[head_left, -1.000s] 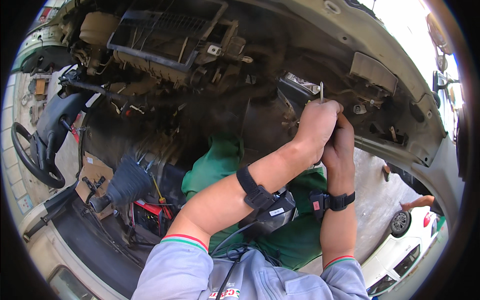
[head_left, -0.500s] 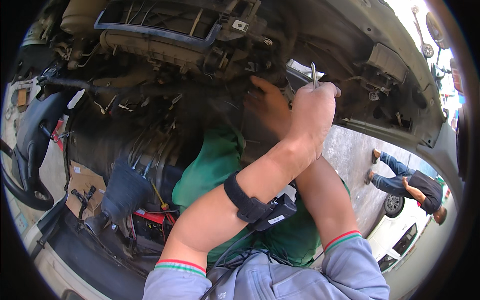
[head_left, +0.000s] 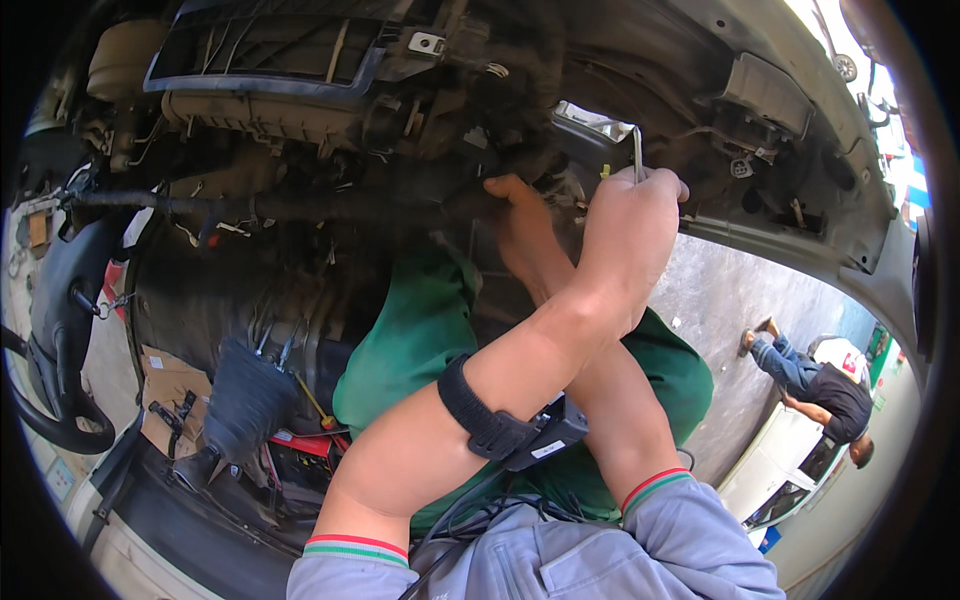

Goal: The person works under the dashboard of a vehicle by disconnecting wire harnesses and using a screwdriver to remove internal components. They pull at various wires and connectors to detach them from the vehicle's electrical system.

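Observation:
My left hand (head_left: 632, 225) reaches across, over my right forearm, and is closed around a thin shiny metal tool (head_left: 638, 148) that points up; its exact kind does not show. A black strap with a small black box (head_left: 548, 432) is round my left forearm. Lower and further left, my right hand (head_left: 522, 222) is at the end of a long dark bar (head_left: 300, 208). One digit stretches out to the left over it, while the other fingers are lost in shadow. Behind the tool is a bright opening (head_left: 598, 122) in the dark bodywork.
At the top left is a blue-rimmed housing (head_left: 265, 88). A steering wheel (head_left: 70, 425), a gear lever boot (head_left: 245, 395), a cardboard piece (head_left: 165, 395) and a red toolbox (head_left: 300, 455) lie left. A person (head_left: 825, 385) stands by a white vehicle (head_left: 765, 460) on the right.
My view has turned slightly, so the housing sits further left. My left hand still holds the tool upright. The person on the right has leaned toward the white vehicle.

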`<act>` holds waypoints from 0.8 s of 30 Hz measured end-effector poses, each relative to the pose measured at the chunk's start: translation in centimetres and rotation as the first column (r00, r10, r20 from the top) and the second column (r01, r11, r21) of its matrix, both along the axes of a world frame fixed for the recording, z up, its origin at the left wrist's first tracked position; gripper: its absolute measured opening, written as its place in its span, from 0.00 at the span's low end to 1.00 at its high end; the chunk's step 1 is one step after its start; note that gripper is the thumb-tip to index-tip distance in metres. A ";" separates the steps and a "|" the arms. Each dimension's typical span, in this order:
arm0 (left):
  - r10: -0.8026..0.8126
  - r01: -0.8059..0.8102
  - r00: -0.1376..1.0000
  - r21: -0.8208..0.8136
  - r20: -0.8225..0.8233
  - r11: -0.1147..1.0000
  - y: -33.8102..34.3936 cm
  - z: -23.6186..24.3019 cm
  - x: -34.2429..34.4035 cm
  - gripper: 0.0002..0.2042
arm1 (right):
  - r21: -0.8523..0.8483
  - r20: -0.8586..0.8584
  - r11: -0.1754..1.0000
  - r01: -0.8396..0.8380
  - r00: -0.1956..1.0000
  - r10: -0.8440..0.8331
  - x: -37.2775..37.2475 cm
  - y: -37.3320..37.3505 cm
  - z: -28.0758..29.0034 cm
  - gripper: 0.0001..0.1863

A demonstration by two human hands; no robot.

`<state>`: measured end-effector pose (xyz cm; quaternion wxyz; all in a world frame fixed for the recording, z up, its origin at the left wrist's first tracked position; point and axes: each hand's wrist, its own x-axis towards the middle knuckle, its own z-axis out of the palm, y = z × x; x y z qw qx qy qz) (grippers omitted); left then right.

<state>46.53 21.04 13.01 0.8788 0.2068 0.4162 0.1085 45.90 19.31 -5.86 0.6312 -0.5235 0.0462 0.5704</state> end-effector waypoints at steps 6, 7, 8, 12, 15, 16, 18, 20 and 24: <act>-0.001 0.001 0.999 0.001 -0.049 1.000 -0.4 -0.1 0.9 0.10 | 0.152 -0.192 0.970 0.189 0.969 -0.159 -0.5 -0.3 -0.4 0.11; -0.018 0.018 0.999 0.000 -0.046 1.000 -0.6 -0.2 1.3 0.10 | 0.038 -0.071 0.991 0.128 0.990 -0.125 -0.1 -0.2 -0.7 0.12; -0.035 0.035 0.999 -0.013 -0.031 0.999 -1.0 -0.4 1.7 0.10 | -0.027 -0.011 0.994 0.104 0.995 -0.104 0.1 -0.2 -0.8 0.12; -0.031 0.033 0.999 0.047 -0.037 0.998 -1.6 -0.6 1.9 0.08 | 0.050 -0.109 0.985 0.166 0.981 -0.160 -0.8 1.3 0.6 0.12; -0.070 0.072 0.996 0.038 -0.049 0.997 -2.2 -1.4 2.2 0.08 | -0.045 -0.033 0.992 0.122 0.992 -0.123 0.0 1.2 1.8 0.14; -0.081 0.083 0.995 0.042 -0.053 0.996 -2.3 -1.3 2.3 0.08 | -0.061 0.013 0.993 0.100 0.995 -0.100 0.1 1.3 2.4 0.14; -0.059 0.059 0.997 -0.017 -0.041 0.998 -2.4 -1.0 2.5 0.09 | -0.073 0.050 0.994 0.082 0.996 -0.078 0.3 1.4 2.6 0.15; -0.066 0.065 0.997 -0.015 -0.040 0.998 -2.5 -0.9 2.6 0.08 | -0.074 0.133 0.997 0.026 0.991 -0.016 0.2 1.9 2.8 0.13; -0.064 0.064 0.997 -0.012 -0.037 0.998 -2.5 -1.2 3.1 0.08 | -0.179 0.307 0.969 -0.170 0.926 0.219 1.9 2.3 3.0 0.13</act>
